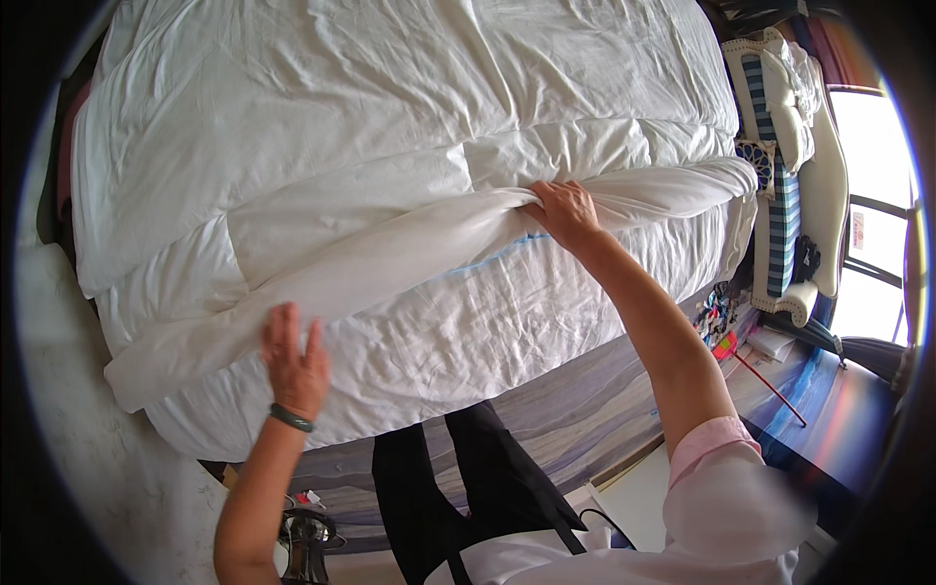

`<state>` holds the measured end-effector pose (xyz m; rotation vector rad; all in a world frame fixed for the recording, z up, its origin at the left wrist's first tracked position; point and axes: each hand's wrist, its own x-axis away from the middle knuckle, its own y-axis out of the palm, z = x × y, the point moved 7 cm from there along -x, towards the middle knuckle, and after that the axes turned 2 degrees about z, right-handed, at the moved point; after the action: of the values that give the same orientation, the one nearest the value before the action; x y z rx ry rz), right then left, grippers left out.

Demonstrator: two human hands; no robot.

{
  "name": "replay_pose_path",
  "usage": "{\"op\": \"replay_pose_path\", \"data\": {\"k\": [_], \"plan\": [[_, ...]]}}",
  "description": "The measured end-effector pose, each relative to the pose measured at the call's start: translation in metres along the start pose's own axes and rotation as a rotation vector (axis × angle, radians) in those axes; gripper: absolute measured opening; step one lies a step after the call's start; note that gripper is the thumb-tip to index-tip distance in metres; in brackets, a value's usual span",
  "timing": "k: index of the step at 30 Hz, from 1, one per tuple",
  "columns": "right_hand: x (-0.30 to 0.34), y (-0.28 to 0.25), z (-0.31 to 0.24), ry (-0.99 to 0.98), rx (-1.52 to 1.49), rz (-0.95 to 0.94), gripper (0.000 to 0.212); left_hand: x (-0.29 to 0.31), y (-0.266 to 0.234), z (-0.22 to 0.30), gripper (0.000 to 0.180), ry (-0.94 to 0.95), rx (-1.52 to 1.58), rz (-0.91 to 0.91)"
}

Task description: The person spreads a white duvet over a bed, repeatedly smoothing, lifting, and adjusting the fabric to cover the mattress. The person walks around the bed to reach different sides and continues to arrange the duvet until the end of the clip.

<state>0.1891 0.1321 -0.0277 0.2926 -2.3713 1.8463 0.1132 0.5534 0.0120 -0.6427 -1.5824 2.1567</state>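
A large white duvet (322, 107) covers most of the bed, its near edge folded back in a long, loose roll (390, 258). My right hand (567, 213) grips the roll right of the middle, where the cloth bunches under the fingers. Over at the left, my left hand (297, 361) has its fingers stretched out and apart at the lower edge of the roll, holding nothing; whether the fingertips touch the cloth I cannot tell. Below the roll lies a wrinkled white sheet (458, 331), with a thin blue strip (502, 252) showing along the fold.
A cream sofa (829, 195) with blue striped seat and cushions stands by the bright window (877, 175) on the right. A red stick (770, 390) and small clutter lie near the bed's right corner. Patterned flooring (585, 409) runs along the bed. A dark shiny object (307, 531) is at lower left.
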Motion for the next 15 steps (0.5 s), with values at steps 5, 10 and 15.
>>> {"op": "replay_pose_path", "data": {"k": [5,10,15], "plan": [[-0.028,0.009,0.009,0.061,0.022,-0.164,0.046,-0.042,0.062,0.011,0.079,-0.05,-0.102,0.014],[-0.05,0.004,0.01,0.17,-0.008,-0.351,0.052,-0.09,0.071,-0.032,0.07,-0.016,-0.162,0.0],[-0.024,-0.039,-0.001,-0.062,-0.054,0.194,0.045,-0.124,0.075,-0.067,0.054,-0.068,0.089,-0.192]]}}
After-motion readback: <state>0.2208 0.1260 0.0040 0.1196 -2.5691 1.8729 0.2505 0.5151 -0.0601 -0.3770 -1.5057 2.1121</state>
